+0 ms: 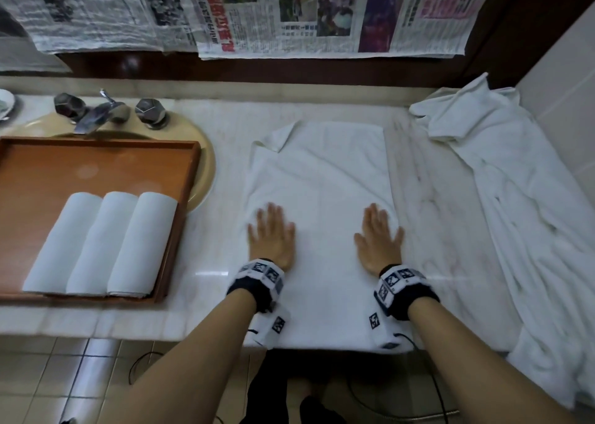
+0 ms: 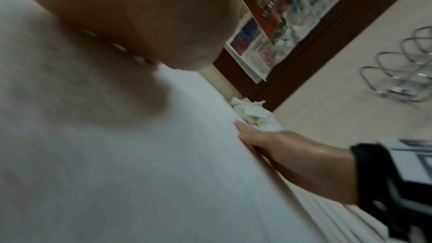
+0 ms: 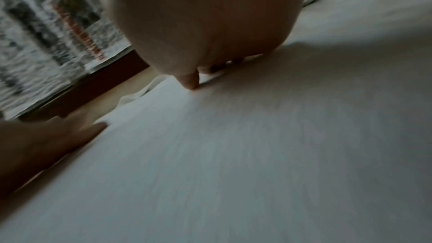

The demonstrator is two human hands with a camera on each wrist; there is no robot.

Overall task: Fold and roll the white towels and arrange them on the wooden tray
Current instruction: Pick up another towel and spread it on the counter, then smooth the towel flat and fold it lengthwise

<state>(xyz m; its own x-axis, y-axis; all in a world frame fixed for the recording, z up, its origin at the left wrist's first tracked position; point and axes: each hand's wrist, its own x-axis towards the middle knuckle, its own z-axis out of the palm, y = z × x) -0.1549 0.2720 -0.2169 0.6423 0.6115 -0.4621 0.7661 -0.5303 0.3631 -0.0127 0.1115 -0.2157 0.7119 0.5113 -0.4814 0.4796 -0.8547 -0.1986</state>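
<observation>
A white towel (image 1: 322,179) lies folded into a long strip on the marble counter, its far left corner turned up. My left hand (image 1: 272,235) and right hand (image 1: 380,238) both press flat on it with straight fingers, near its left and right edges; both look blurred. The wooden tray (image 1: 96,162) sits at the left over the sink and holds three rolled white towels (image 1: 101,243) side by side at its front. In the left wrist view my left palm (image 2: 140,16) lies on the towel (image 2: 140,154) and the right hand (image 2: 268,139) shows beyond. In the right wrist view my right hand (image 3: 198,25) rests on the cloth (image 3: 257,154).
A loose pile of white towels (image 1: 521,198) covers the counter's right end and hangs over the front edge. A faucet with two knobs (image 1: 106,111) stands behind the tray. Newspaper sheets (image 1: 289,14) cover the back wall. A tiled wall (image 1: 560,79) closes the right side.
</observation>
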